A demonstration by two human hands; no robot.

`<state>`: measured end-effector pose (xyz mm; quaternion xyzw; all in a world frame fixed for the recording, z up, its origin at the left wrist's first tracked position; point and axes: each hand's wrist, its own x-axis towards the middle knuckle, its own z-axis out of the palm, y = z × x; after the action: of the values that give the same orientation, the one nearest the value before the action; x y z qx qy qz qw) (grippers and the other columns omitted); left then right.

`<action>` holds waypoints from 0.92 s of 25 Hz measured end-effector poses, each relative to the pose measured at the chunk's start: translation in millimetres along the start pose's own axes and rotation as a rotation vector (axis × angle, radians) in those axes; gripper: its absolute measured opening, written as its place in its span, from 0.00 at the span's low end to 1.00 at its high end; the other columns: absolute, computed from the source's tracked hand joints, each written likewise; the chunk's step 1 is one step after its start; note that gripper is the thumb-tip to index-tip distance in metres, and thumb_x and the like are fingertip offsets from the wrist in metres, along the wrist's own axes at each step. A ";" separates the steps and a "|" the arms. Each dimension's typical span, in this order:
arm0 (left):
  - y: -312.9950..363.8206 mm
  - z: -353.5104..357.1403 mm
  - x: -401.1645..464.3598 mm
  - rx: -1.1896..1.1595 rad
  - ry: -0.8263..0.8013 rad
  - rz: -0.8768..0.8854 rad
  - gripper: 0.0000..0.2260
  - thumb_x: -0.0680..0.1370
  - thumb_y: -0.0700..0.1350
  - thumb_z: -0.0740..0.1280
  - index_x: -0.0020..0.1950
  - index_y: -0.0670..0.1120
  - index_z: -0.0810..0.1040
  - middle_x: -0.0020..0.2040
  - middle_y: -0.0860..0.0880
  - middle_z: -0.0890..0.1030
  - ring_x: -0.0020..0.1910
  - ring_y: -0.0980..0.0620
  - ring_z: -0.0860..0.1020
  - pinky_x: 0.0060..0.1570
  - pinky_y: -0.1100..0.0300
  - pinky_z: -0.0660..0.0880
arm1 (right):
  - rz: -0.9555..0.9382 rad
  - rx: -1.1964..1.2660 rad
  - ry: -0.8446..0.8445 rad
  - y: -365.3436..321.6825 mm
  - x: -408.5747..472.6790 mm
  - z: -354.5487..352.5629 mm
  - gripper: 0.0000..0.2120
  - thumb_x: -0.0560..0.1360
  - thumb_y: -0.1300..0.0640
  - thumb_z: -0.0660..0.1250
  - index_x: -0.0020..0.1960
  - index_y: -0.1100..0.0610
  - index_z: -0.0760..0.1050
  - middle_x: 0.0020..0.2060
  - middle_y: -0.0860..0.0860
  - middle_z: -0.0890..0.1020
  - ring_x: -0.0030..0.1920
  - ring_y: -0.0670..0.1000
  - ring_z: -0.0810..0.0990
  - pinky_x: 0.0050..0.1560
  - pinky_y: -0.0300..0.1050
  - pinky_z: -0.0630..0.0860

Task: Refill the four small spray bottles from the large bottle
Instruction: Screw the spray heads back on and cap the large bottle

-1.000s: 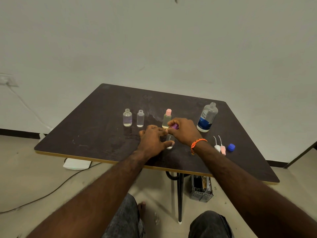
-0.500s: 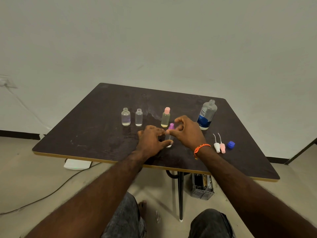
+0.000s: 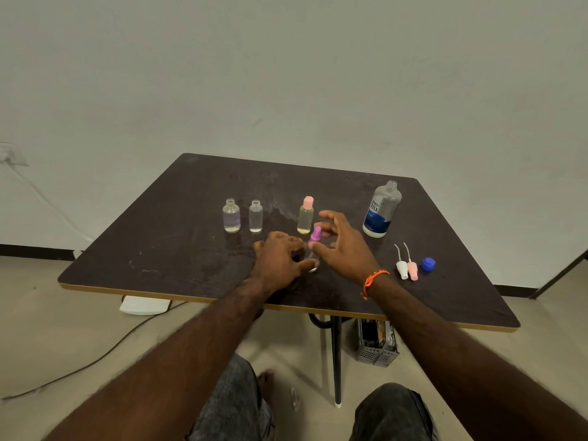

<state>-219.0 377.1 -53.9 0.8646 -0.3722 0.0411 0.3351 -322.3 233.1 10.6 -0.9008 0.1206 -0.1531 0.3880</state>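
Standing upright: clear small bottle (image 3: 312,249), purple cap on.

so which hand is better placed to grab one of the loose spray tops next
Right. The right hand is open and free, on the side where the spray tops lie. The left hand holds the purple-topped bottle.

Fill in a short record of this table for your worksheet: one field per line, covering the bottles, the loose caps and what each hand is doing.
Large bottle: uncapped, upright, far right of the table
Open small bottles: two, far left, no tops
Pink-capped bottle: upright, closed
Purple-capped bottle: upright between the hands
Left hand: fingers curled round the purple-capped bottle's base
Right hand: fingers spread, just off the purple cap
Loose spray tops: white, pink, lying right
Blue cap: beside them
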 end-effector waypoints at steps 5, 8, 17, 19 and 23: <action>-0.7 2.1 0.6 0.012 0.002 -0.003 0.21 0.73 0.64 0.74 0.61 0.56 0.84 0.56 0.59 0.82 0.66 0.53 0.72 0.61 0.46 0.66 | 0.045 -0.044 0.118 -1.1 4.1 -0.5 0.26 0.70 0.49 0.78 0.63 0.50 0.70 0.44 0.47 0.83 0.43 0.43 0.81 0.46 0.42 0.79; -2.4 3.4 -0.1 -0.010 -0.009 -0.018 0.20 0.73 0.64 0.75 0.61 0.56 0.84 0.52 0.61 0.80 0.65 0.53 0.72 0.62 0.44 0.67 | 0.019 0.004 0.069 0.0 2.5 2.5 0.34 0.70 0.46 0.78 0.69 0.51 0.66 0.56 0.45 0.80 0.52 0.44 0.79 0.52 0.42 0.78; -1.3 3.8 -1.5 0.004 0.002 -0.011 0.17 0.73 0.64 0.75 0.57 0.57 0.84 0.48 0.62 0.77 0.63 0.54 0.71 0.60 0.48 0.65 | 0.017 0.020 0.086 -1.5 2.7 9.5 0.30 0.68 0.47 0.79 0.64 0.51 0.69 0.50 0.45 0.81 0.47 0.44 0.80 0.47 0.37 0.77; -2.3 3.9 -0.7 0.003 -0.006 -0.010 0.16 0.73 0.63 0.75 0.56 0.56 0.85 0.49 0.61 0.80 0.63 0.55 0.71 0.59 0.48 0.65 | 0.000 0.068 0.042 2.6 0.9 12.0 0.29 0.73 0.51 0.76 0.69 0.51 0.67 0.59 0.47 0.80 0.57 0.45 0.80 0.51 0.35 0.76; -3.5 6.4 0.0 0.032 0.004 0.001 0.20 0.73 0.65 0.74 0.57 0.55 0.85 0.50 0.60 0.82 0.63 0.54 0.72 0.58 0.47 0.66 | 0.041 0.014 0.143 4.7 1.2 7.5 0.25 0.71 0.51 0.77 0.63 0.51 0.70 0.49 0.46 0.83 0.46 0.42 0.82 0.45 0.36 0.78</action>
<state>-217.7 375.0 -60.8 0.8696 -0.3711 0.0491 0.3218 -318.9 234.5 2.5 -0.8822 0.1652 -0.2100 0.3877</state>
